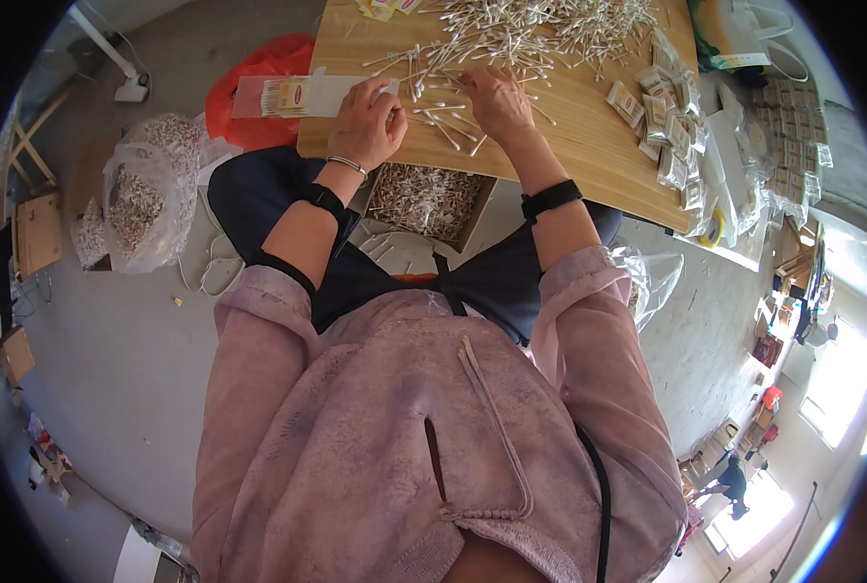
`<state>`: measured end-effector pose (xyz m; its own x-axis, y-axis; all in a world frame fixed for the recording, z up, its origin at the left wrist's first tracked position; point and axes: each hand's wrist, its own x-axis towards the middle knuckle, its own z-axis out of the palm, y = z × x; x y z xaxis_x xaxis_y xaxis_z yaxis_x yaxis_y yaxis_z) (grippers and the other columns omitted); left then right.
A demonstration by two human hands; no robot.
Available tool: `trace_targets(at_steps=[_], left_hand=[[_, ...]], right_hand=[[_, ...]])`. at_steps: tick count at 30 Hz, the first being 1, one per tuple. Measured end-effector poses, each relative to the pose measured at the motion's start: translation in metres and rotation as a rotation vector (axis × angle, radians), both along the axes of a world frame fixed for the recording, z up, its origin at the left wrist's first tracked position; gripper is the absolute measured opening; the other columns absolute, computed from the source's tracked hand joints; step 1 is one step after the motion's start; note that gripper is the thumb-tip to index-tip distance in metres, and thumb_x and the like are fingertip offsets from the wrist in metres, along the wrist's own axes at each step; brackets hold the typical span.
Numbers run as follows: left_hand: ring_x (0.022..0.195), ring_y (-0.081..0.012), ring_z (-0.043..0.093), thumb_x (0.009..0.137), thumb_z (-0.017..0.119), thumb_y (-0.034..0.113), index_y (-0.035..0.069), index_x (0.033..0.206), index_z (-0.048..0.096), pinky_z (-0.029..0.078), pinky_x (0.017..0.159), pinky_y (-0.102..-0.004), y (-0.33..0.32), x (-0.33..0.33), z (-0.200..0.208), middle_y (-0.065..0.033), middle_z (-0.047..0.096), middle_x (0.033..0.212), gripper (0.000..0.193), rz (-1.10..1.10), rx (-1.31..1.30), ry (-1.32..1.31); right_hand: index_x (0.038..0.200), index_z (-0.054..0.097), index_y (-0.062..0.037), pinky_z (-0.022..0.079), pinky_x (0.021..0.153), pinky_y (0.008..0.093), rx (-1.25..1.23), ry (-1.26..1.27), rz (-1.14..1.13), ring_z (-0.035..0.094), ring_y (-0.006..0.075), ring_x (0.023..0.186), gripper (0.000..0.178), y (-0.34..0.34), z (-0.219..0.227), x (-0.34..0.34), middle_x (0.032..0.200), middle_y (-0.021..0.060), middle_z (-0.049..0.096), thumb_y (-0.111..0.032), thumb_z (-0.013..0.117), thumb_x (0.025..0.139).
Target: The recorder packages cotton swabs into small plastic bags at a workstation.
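My left hand (364, 124) is closed, its fingers curled over the right end of a clear plastic bag (331, 95) at the table's near left edge. Inside that bag's left part lie a row of cotton swabs (271, 95) and a small yellow and red card (294, 94). My right hand (500, 102) is at the near side of a big heap of loose cotton swabs (550, 34). Its fingers point down and are bent together among the swabs; the fingertips are partly hidden. Several stray swabs (453, 126) lie on the wood between my hands.
Filled swab packs (659, 117) are piled on the right of the wooden table (579, 146). Below its near edge, a cardboard box (477, 214) holds more swabs. A red plastic bag (259, 63) hangs at the left, with a clear sack of swabs (137, 209) on the floor.
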<state>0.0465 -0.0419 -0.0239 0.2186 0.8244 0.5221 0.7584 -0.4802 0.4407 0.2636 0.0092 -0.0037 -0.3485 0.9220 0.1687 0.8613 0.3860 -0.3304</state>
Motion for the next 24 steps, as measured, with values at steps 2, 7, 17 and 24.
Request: trace_targets(at_steps=[2, 7, 17, 24], left_hand=[[0.1, -0.0323, 0.054, 0.069, 0.066, 0.005, 0.008, 0.084, 0.054, 0.047, 0.085, -0.0413, -0.001, -0.001, 0.0, -0.0129, 0.053, 0.108, 0.019, 0.013, -0.01, 0.001], [0.1, -0.0323, 0.054, 0.07, 0.066, 0.006, 0.008, 0.083, 0.054, 0.047, 0.085, -0.0418, -0.001, -0.002, -0.001, -0.013, 0.053, 0.109, 0.018, 0.012, 0.0, -0.008], [0.1, -0.0305, 0.054, 0.07, 0.064, 0.008, 0.009, 0.075, 0.051, 0.046, 0.085, -0.0402, 0.001, -0.004, -0.001, -0.0123, 0.054, 0.108, 0.014, 0.009, 0.013, 0.012], [0.099, -0.0315, 0.054, 0.069, 0.065, 0.007, 0.009, 0.079, 0.053, 0.047, 0.085, -0.0409, 0.0, -0.001, -0.001, -0.0125, 0.053, 0.109, 0.016, 0.009, -0.001, 0.01]], right_hand=[[0.096, 0.065, -0.0091, 0.046, 0.081, 0.0398, 0.038, 0.002, 0.019, 0.056, 0.0283, 0.092, 0.018, -0.002, 0.0, -0.006, 0.089, 0.0083, 0.063, -0.017, 0.063, 0.079], [0.097, 0.066, -0.0093, 0.047, 0.082, 0.0386, 0.116, -0.002, 0.036, 0.057, 0.0255, 0.093, 0.021, -0.004, 0.006, -0.01, 0.089, 0.0072, 0.064, -0.019, 0.065, 0.078], [0.094, 0.069, -0.0124, 0.043, 0.087, 0.0394, -0.094, 0.348, -0.192, 0.054, 0.0291, 0.095, 0.02, 0.001, 0.01, 0.018, 0.091, 0.0069, 0.062, -0.017, 0.067, 0.075], [0.091, 0.07, -0.0158, 0.044, 0.089, 0.0384, -0.005, 0.097, -0.081, 0.05, 0.0273, 0.104, 0.018, -0.007, 0.007, -0.014, 0.1, 0.0072, 0.059, -0.021, 0.067, 0.075]])
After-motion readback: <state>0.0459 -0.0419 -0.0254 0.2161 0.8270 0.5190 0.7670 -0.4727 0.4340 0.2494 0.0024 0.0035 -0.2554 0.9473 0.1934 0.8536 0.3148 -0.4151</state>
